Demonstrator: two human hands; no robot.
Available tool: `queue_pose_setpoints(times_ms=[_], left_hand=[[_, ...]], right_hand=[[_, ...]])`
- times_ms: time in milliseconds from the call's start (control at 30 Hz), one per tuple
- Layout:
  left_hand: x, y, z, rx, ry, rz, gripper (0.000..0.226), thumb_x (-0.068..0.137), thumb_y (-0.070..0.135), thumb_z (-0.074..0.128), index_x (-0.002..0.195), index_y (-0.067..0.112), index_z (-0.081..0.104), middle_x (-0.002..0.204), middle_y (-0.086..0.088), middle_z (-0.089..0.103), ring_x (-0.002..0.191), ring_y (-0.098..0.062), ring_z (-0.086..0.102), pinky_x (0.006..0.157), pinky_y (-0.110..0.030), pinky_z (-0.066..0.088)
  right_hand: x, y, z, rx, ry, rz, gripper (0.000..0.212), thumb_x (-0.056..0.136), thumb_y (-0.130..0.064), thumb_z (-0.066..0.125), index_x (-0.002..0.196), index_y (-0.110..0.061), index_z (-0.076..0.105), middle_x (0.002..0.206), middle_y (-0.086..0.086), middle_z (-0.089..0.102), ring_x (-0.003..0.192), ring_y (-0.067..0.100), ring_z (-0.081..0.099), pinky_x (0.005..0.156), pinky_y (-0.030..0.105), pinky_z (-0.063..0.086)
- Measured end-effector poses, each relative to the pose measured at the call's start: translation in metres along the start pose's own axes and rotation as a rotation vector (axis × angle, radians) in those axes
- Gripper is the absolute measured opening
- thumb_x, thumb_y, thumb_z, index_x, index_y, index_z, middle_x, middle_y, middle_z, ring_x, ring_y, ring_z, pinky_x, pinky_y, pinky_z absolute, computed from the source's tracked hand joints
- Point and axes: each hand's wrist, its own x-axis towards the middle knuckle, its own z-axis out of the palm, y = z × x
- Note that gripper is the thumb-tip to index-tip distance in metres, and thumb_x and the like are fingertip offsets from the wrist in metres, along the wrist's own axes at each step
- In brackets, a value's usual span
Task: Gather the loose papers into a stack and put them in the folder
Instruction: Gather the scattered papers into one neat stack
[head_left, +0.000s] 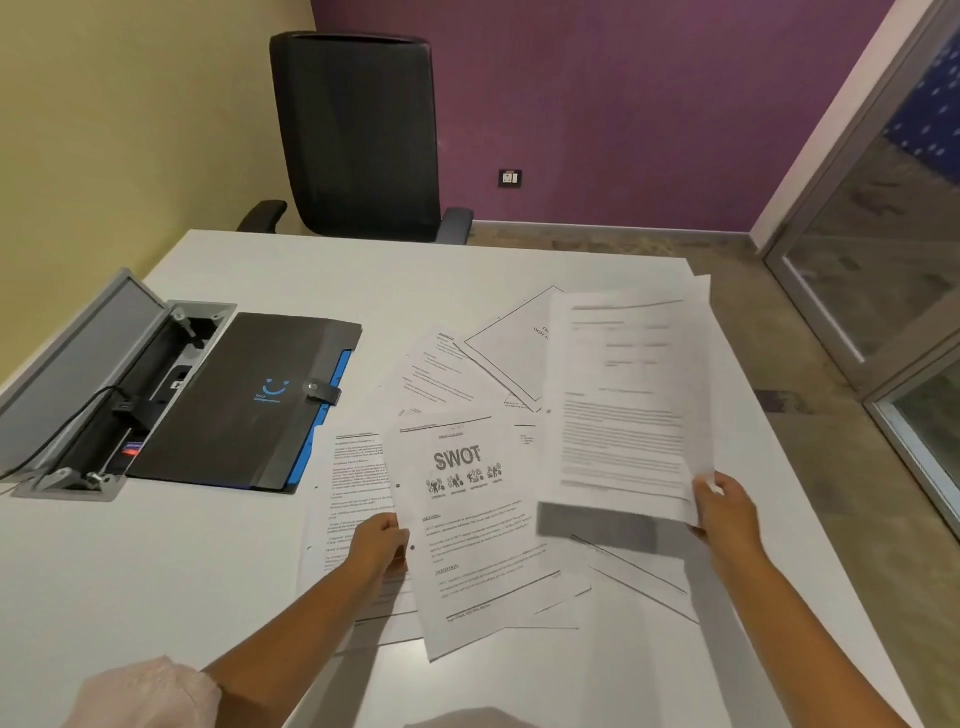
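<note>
The right hand pinches the lower right corner of a printed sheet, holding it lifted and tilted above the white table; the sheet casts a dark shadow on the papers beneath its near edge. The left hand grips the left edge of a page headed "SWOT", fingers curled round the paper, with the page lying askew on top of the others. More loose papers lie fanned and overlapping across the middle and right of the table, some under the SWOT page, some reaching toward the far right edge. One text page sits partly under the SWOT page, to its left. A black folder with a blue inner edge and a snap strap lies closed on the left side of the table, just beside the papers and touching an open cable box set into the tabletop. A black office chair stands behind the table's far edge
</note>
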Motion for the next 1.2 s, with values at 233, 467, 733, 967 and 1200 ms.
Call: queue_pose_setpoints(times_ms=[233, 467, 733, 967, 1200], left_hand=[[-0.002, 0.003, -0.003, 0.019, 0.007, 0.006, 0.017, 0.087, -0.001, 0.051, 0.071, 0.003, 0.053, 0.06, -0.013, 0.053, 0.047, -0.02, 0.043, 0.041, -0.02, 0.038], [-0.009, 0.012, 0.002, -0.041, -0.039, 0.014, 0.006, 0.088, 0.011, 0.058, 0.088, 0.005, 0.06, 0.082, -0.016, 0.068, 0.055, -0.018, 0.065, 0.057, -0.031, 0.059], [-0.012, 0.018, 0.004, -0.068, -0.077, -0.006, 0.01, 0.09, 0.011, 0.055, 0.086, 0.002, 0.054, 0.081, -0.023, 0.056, 0.062, -0.026, 0.05, 0.049, -0.029, 0.052], [-0.014, 0.015, 0.004, -0.097, -0.076, -0.009, 0.013, 0.09, 0.015, 0.056, 0.089, 0.002, 0.059, 0.075, -0.019, 0.06, 0.051, -0.024, 0.057, 0.054, -0.032, 0.054], [-0.016, 0.014, 0.003, -0.064, -0.096, -0.019, 0.01, 0.088, 0.009, 0.058, 0.091, -0.001, 0.059, 0.078, -0.023, 0.062, 0.049, -0.023, 0.057, 0.053, -0.031, 0.055]], right_hand=[[-0.033, 0.033, 0.036, -0.18, -0.202, -0.061, 0.027, 0.092, -0.016, 0.051, 0.116, -0.003, 0.055, 0.112, 0.014, 0.057, 0.093, 0.023, 0.053, 0.081, 0.031, 0.043], [-0.059, 0.065, 0.056, -0.313, -0.347, -0.084, 0.027, 0.093, -0.013, 0.048, 0.118, -0.001, 0.053, 0.111, 0.012, 0.057, 0.093, 0.02, 0.05, 0.071, 0.024, 0.039], [-0.064, 0.068, 0.061, -0.383, -0.373, -0.104, 0.028, 0.094, -0.016, 0.047, 0.119, -0.004, 0.05, 0.108, 0.007, 0.055, 0.093, 0.018, 0.05, 0.078, 0.027, 0.039], [-0.062, 0.064, 0.07, -0.386, -0.374, -0.099, 0.03, 0.095, -0.016, 0.044, 0.123, -0.005, 0.048, 0.122, 0.012, 0.056, 0.094, 0.018, 0.05, 0.08, 0.028, 0.04], [-0.061, 0.062, 0.075, -0.383, -0.383, -0.122, 0.028, 0.096, -0.014, 0.042, 0.122, -0.006, 0.048, 0.124, 0.012, 0.056, 0.096, 0.017, 0.049, 0.081, 0.026, 0.039]])
